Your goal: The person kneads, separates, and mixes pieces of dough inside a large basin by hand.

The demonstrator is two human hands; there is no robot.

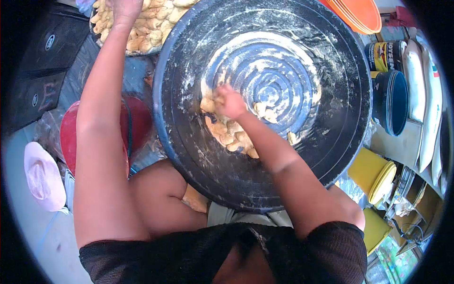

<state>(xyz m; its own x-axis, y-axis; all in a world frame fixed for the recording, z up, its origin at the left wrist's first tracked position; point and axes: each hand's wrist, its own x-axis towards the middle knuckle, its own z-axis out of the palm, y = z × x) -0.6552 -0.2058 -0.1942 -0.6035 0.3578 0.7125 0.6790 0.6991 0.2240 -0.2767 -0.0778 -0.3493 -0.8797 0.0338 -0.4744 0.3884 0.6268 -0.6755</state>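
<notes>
A wide black basin (pixel 246 184), dusted with white powder, lies in front of me. Several pale dough pieces (pixel 227 138) sit together at its left inner side, and a few more lie near the middle. My right hand (pixel 230 102) is curled at the upper end of the dough pieces; blur hides what is between its fingers. At the top left, my left hand (pixel 126 8) reaches over a round tray heaped with dough pieces (pixel 149 26). Its fingers are cut off by the frame's top edge.
A red container (pixel 142 120) is under my left arm, with a pink hat (pixel 43 176) beyond. Black bags (pixel 49 42) stand at the upper left. On the right are orange tubs (pixel 362 14), a dark blue bucket (pixel 396 102), yellow buckets (pixel 369 173) and white sacks (pixel 429 109).
</notes>
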